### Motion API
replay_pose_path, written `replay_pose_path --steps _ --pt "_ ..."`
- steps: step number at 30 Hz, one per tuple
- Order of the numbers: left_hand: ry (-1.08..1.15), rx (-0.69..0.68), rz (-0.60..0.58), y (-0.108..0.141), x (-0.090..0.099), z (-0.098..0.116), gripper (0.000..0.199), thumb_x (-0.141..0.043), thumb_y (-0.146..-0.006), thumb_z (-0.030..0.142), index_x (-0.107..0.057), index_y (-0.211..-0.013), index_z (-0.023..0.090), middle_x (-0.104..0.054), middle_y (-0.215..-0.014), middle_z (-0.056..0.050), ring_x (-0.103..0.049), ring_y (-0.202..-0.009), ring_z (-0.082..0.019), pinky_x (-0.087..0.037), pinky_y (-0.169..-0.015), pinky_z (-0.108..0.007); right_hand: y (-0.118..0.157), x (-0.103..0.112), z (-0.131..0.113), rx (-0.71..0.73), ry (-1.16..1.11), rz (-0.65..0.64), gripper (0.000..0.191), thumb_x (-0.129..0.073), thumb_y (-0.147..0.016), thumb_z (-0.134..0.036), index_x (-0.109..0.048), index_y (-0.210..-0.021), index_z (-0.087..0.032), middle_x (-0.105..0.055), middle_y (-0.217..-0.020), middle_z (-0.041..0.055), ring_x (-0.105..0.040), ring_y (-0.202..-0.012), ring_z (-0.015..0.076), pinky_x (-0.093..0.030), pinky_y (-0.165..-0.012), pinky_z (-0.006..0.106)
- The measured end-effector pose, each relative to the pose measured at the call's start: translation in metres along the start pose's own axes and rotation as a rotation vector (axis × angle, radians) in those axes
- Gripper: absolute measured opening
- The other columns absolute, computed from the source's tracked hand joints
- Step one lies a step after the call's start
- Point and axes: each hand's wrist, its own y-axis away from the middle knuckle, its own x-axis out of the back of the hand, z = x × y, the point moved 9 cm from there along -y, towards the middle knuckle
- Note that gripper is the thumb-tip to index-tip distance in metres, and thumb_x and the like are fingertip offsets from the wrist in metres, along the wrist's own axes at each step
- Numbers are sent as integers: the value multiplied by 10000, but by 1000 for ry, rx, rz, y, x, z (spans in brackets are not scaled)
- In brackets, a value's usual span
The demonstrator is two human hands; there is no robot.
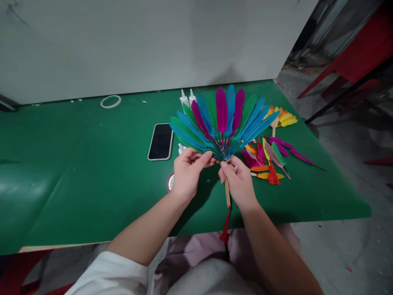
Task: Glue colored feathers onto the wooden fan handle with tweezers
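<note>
Both hands hold up a feather fan [222,119] of blue, green and magenta feathers spread in a wide arc above the table. My left hand [190,167] pinches the fan's lower left edge, thumb on top near the feather bases. Around the top of the wooden handle [227,192] my right hand [238,179] is closed, its thumb at the feather bases. A red tassel [226,225] hangs from the handle's lower end. Loose feathers [260,157] in several colours lie to the right of my right hand.
On the green table [92,176] lie a smartphone [161,141] and a roll of tape [111,101]. White nozzle bottles [184,98] stand behind the fan. A yellow and orange feather fan [284,117] rests at the right. Beyond the table's right edge are red chairs [359,49].
</note>
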Motion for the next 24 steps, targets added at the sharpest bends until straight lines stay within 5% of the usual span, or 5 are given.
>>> replay_pose_path --steps 24 --pt "35 -5 20 1 0 0 256 -771 -657 254 -541 -658 141 -661 -585 27 -670 -580 -91 -545 -598 -168 0 1 1 7 -18 31 172 -514 -859 -317 -526 -745 -190 -422 -456 -91 -318 -419 48 -224 -425 193"
